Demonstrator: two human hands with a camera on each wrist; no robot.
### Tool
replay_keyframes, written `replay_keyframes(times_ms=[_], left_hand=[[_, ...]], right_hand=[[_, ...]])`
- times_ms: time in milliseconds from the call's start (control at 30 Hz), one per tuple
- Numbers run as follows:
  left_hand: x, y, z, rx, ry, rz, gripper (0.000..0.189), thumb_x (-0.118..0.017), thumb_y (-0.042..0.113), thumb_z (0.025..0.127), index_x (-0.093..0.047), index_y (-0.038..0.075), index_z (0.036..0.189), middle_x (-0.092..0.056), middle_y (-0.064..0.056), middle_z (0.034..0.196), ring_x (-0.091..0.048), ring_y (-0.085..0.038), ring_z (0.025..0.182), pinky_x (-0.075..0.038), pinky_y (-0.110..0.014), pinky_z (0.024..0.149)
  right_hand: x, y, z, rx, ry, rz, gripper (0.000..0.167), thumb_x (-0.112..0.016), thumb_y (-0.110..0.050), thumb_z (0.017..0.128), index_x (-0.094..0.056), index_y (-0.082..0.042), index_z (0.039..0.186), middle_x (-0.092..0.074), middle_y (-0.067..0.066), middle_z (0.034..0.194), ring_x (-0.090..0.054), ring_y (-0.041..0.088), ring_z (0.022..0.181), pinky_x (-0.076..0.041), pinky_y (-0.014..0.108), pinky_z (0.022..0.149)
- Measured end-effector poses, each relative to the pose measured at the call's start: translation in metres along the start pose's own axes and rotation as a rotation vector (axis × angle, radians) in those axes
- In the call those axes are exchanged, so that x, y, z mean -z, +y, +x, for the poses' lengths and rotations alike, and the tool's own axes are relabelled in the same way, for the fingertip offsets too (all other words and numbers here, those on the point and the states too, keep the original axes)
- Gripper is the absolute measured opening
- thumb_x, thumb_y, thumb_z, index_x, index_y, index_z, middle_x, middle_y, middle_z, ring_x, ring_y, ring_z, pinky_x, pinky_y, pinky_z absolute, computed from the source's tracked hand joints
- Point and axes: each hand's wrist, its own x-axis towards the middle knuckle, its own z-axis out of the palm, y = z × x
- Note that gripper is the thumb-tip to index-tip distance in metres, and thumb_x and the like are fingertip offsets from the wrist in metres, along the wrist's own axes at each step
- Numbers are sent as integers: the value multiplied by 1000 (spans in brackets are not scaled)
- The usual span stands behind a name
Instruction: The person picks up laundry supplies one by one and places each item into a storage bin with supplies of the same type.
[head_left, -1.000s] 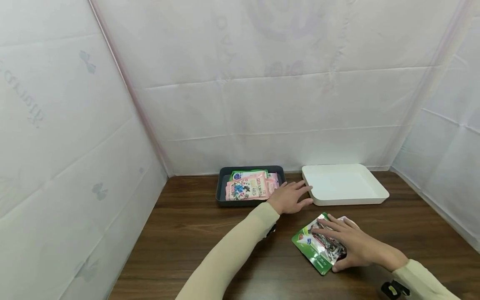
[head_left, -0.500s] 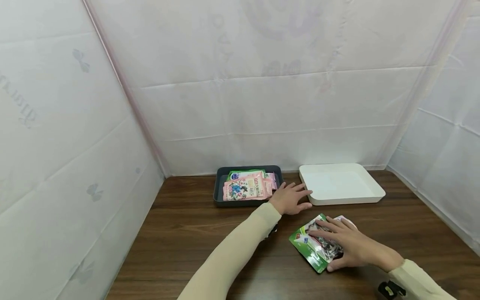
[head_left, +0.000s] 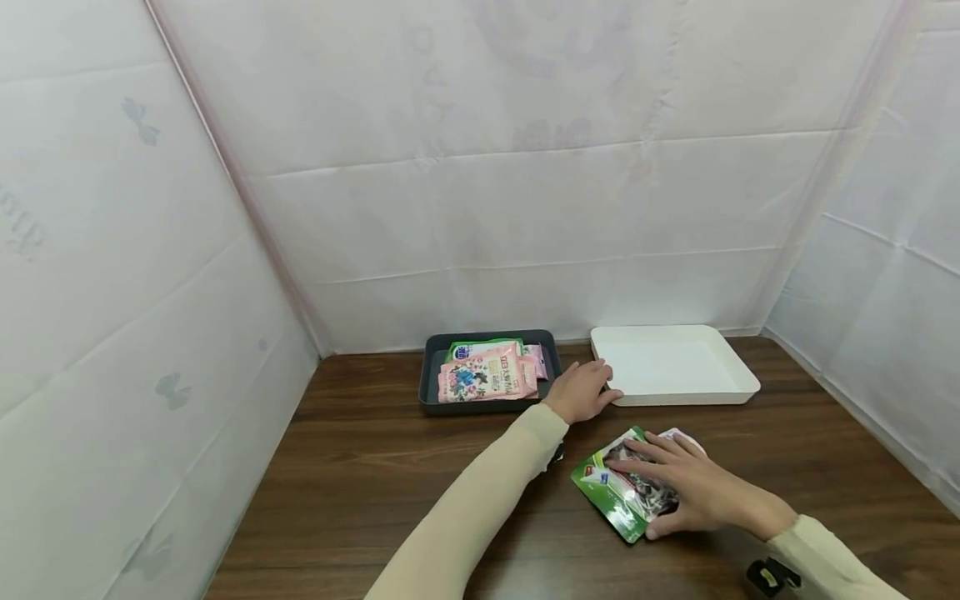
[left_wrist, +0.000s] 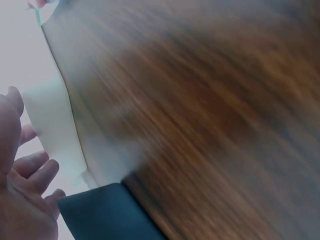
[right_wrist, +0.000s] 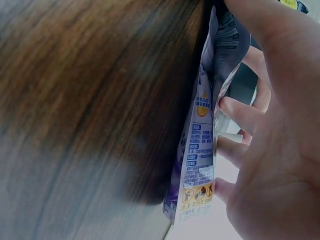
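My left hand (head_left: 577, 392) is at the left front corner of the white tray (head_left: 690, 398), its fingers somewhat bent. In the left wrist view the fingers show against the white tray (left_wrist: 57, 120), but contact with its rim is hard to tell. My right hand (head_left: 693, 492) rests across a green and silver pouch (head_left: 611, 504) lying on the table, fingers spread and thumb by its near edge. Partly hidden under these fingers is a pale packet (head_left: 686, 438). The right wrist view shows a purple packet (right_wrist: 200, 160) with printed text beneath the hand (right_wrist: 280, 130).
Left of the white tray stands a dark grey tray (head_left: 480, 408). It contains a pink flowered packet (head_left: 480, 377), a green and white packet (head_left: 461, 351) and a pink-purple packet (head_left: 537, 360). Both trays are near the white back sheet (head_left: 525, 233) on the wooden table (head_left: 352, 492).
My left hand's spread fingers have drawn in and bent at the white tray's corner. My right hand stays on the pouch. The head view has shifted slightly.
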Motion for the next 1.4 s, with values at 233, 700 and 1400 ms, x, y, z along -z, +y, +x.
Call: replay_keyframes(times_ms=[233, 700, 1400], left_hand=[[1, 2, 5, 50, 65, 6, 33, -63, 49, 100, -69, 20, 114, -72, 7, 105, -66, -8, 91, -48, -29, 100], [5, 2, 11, 121, 49, 0, 35, -66, 56, 95, -70, 24, 108, -73, 8, 93, -62, -9, 80, -47, -24, 81], [13, 6, 7, 128, 6, 15, 33, -65, 56, 97, -67, 24, 105, -70, 9, 89, -64, -9, 84, -46, -30, 97]], right_hand=[[1, 0, 1, -15, -21, 22, 88, -67, -77, 78, -54, -29, 150, -51, 16, 152, -41, 53, 139, -26, 75, 103], [3, 0, 3, -27, -41, 27, 90, -68, -77, 77, -54, -28, 151, -51, 18, 152, -40, 53, 139, -26, 77, 103], [7, 3, 8, 29, -8, -53, 72, -87, -11, 76, -62, -28, 142, -65, 7, 137, -58, 46, 124, -41, 74, 95]])
